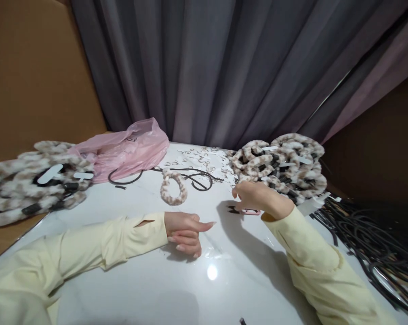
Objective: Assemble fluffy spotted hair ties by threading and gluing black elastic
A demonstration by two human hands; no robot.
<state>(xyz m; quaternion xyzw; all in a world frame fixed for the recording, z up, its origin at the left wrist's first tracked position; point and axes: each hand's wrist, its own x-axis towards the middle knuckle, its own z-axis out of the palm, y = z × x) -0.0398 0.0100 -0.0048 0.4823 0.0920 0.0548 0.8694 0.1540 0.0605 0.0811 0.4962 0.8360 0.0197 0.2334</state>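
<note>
My left hand (185,231) is above the white table (139,280), its fingers curled in and its thumb stretched out to the right; what it holds, if anything, is too small to make out. My right hand (254,196) hovers just above a pink-handled cutter (250,211) with dark tips, fingers bent downward; whether something is between its fingertips cannot be made out. A single fluffy brown-and-white ring (174,198) lies beyond my left hand. Behind it are loose black cords (202,180).
Fluffy rings with white tags are piled at the left (37,180) and right (292,167). A pink plastic bag (132,149) lies at the back left, small clear rings (207,160) at the back. Black cords (369,243) fill the right edge, near a grey curtain (197,67).
</note>
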